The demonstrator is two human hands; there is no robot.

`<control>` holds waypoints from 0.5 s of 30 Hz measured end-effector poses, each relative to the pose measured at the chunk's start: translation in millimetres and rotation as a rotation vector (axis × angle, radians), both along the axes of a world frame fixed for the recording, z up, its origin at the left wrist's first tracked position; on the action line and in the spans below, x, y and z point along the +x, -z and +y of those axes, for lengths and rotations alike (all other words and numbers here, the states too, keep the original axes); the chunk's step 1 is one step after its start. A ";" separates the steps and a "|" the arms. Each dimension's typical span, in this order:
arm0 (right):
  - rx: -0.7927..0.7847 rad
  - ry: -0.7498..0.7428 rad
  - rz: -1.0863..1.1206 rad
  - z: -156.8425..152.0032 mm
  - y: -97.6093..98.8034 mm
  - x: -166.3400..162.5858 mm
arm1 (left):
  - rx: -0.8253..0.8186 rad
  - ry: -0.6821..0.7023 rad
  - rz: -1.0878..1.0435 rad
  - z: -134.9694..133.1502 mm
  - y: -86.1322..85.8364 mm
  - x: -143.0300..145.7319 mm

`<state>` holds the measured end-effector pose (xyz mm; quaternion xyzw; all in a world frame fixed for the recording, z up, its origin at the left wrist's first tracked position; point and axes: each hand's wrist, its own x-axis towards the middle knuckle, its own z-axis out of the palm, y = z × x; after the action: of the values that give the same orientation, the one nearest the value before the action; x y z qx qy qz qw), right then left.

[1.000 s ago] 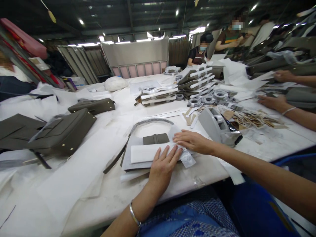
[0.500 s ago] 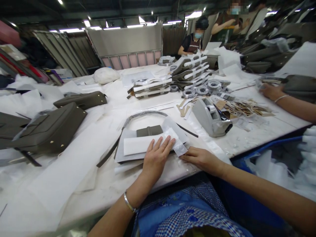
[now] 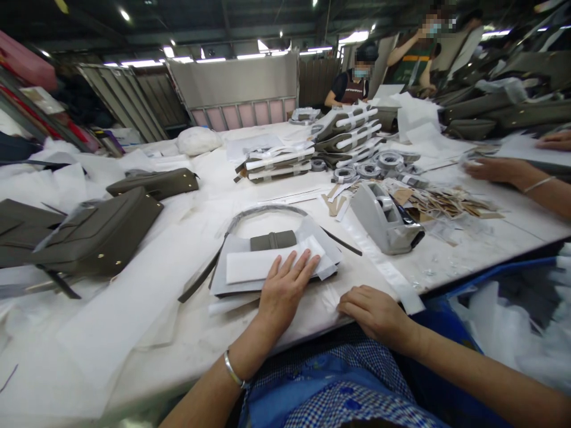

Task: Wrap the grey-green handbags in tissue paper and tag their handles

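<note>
Your hands at the near tabletop edge.
Your left hand (image 3: 285, 285) lies flat, fingers spread, pressing the white sheet (image 3: 267, 264) on the grey bag (image 3: 272, 261) near the tabletop's (image 3: 134, 333) near edge. Your right hand (image 3: 372, 309) rests curled, holding nothing, at that edge just right of the bag. A tape dispenser (image 3: 386, 217) stands beyond.

The left hand (image 3: 285, 285) hides part of the white sheet (image 3: 259, 266); beside it, the bag (image 3: 18, 229) is cut off by the edge.
</note>
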<state>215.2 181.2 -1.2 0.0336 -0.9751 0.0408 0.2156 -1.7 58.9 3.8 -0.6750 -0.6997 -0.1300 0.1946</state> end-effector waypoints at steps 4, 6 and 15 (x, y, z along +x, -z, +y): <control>-0.038 -0.011 0.016 -12.1 2.1 3.7 | 0.001 0.012 0.005 -1.1 0.7 -0.5; -0.050 -0.031 0.032 -17.5 1.2 2.1 | -0.001 0.010 0.000 -1.7 0.1 -0.2; -0.084 0.031 0.206 3.1 -36.5 -5.8 | 0.001 0.018 -0.035 -3.0 -1.7 1.7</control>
<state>209.4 184.3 35.3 0.0135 -0.9456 0.0745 0.3163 -0.1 55.9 5.5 -0.6790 -0.6967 -0.1438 0.1812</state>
